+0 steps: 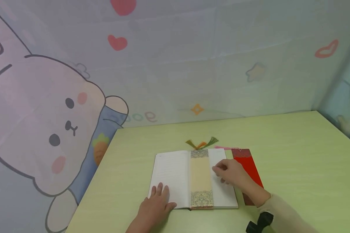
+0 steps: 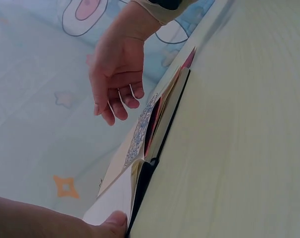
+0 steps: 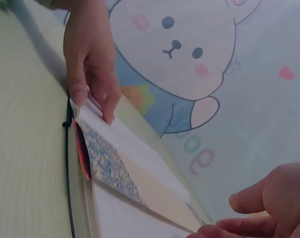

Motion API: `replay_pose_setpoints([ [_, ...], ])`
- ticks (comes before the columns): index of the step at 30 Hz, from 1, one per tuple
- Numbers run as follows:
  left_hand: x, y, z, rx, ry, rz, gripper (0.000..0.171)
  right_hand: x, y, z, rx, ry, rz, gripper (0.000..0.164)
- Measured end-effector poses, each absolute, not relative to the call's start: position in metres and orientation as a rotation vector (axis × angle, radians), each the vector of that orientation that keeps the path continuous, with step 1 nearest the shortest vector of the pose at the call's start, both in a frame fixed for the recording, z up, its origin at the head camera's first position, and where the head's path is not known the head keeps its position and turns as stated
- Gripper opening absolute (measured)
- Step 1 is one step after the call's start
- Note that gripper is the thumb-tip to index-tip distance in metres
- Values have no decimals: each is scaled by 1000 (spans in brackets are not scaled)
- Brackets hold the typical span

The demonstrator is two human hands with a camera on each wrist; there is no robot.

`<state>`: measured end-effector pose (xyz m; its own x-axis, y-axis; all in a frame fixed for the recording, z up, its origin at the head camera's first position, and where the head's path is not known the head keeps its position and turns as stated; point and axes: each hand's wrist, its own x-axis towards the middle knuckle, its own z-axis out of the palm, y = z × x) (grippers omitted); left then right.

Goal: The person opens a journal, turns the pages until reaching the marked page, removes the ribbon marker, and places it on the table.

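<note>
An open notebook (image 1: 173, 171) lies on the table with white pages. Along its middle, on the right page, is a beige bookmark (image 1: 200, 174) with patterned ends. Green and orange tassels (image 1: 202, 144) stick out past the notebook's top edge. My left hand (image 1: 155, 207) rests on the lower left page, fingers spread. Above the right page hovers my right hand (image 1: 233, 171), fingers loosely bent; the left wrist view shows nothing in it. Dark and red edges (image 2: 151, 128) show beneath the bookmark's near end there; what they belong to is unclear.
A red bookmark (image 1: 248, 165) with a pink tassel (image 1: 226, 148) lies right of the notebook, partly hidden by my right forearm. The pale green table (image 1: 297, 161) reaches back to a printed cloth backdrop (image 1: 175, 64).
</note>
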<state>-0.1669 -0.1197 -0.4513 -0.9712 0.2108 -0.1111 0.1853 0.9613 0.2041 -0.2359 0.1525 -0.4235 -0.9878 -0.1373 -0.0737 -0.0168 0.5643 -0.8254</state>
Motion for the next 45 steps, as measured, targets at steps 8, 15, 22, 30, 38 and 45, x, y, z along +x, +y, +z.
replay_pose_setpoints([
  [8,-169,-118,-454,297,2990,289,64,-243,151,-424,140,2284,-1610,32],
  [15,-170,-117,-456,260,2972,268,65,-248,149,-431,180,2211,-1609,30],
  [22,-168,-118,-459,277,2998,263,64,-253,143,-440,189,2195,-1615,23],
  [30,-166,-119,-457,281,3012,267,64,-258,136,-440,239,2232,-1581,18],
  [38,-167,-118,-458,273,3022,259,64,-262,131,-442,257,2271,-1533,18],
  [45,-168,-118,-460,267,3019,258,64,-262,132,-441,209,2285,-1520,16],
])
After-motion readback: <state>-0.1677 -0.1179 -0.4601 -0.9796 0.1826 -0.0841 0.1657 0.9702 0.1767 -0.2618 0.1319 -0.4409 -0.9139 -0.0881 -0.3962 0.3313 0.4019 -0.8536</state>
